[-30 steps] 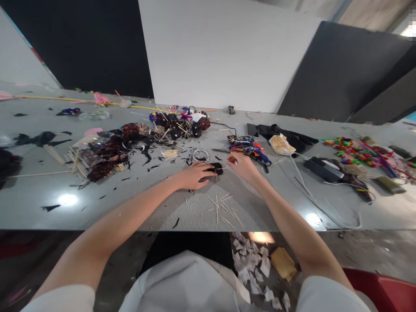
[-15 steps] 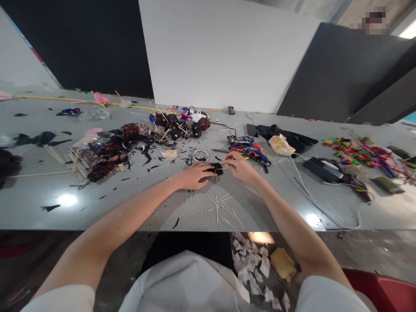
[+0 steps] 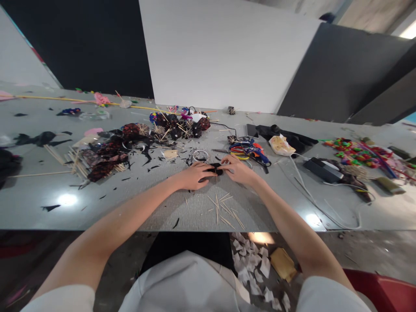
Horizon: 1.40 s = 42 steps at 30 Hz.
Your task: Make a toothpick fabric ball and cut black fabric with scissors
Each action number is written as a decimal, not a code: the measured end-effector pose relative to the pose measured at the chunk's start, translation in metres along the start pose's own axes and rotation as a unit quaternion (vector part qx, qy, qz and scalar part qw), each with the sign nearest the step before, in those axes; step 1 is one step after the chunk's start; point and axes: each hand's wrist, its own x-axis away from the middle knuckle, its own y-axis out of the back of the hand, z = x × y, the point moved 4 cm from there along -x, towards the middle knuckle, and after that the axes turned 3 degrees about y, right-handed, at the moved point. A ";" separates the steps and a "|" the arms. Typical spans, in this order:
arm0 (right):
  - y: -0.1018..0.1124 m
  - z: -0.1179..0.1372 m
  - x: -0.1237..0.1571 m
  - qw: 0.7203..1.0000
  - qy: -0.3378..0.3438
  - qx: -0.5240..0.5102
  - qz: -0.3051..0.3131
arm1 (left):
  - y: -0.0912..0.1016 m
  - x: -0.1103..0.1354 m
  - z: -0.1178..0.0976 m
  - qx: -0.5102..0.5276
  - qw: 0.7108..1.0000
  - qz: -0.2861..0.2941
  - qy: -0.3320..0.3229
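Note:
My left hand [image 3: 195, 176] rests on the table with its fingers closed on a small black piece [image 3: 217, 168]. From the other side my right hand [image 3: 239, 170] meets it, fingertips pinched together against the piece's right end. Whatever lies between the right fingertips is hidden now. Several thin wooden sticks [image 3: 227, 209] are scattered on the table just below my hands. A white ring [image 3: 200, 155] lies right above my left hand. Scissors and tools with blue and orange handles [image 3: 249, 151] lie beyond my right hand.
Dark red and black bundles [image 3: 107, 158] with sticks lie on the left. Black balls stuck with sticks [image 3: 182, 126] sit further back. To the right are a white lumpy object [image 3: 281, 145], a dark box [image 3: 323, 170], a white cable [image 3: 308, 196] and colourful pieces [image 3: 352, 151].
My right hand has moved slightly left, up to the black piece. The thin light stick that showed between its fingers and the piece is no longer visible. My left hand has stayed put.

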 end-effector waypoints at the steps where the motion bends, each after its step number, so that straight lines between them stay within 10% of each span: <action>1: 0.001 0.001 0.000 1.000 0.000 0.001 -0.004 | 0.000 0.000 0.000 0.000 1.000 0.000 -0.001; 42: 0.005 -0.002 -0.002 0.999 -0.011 0.026 0.014 | 0.001 0.000 -0.001 0.009 1.000 0.003 0.002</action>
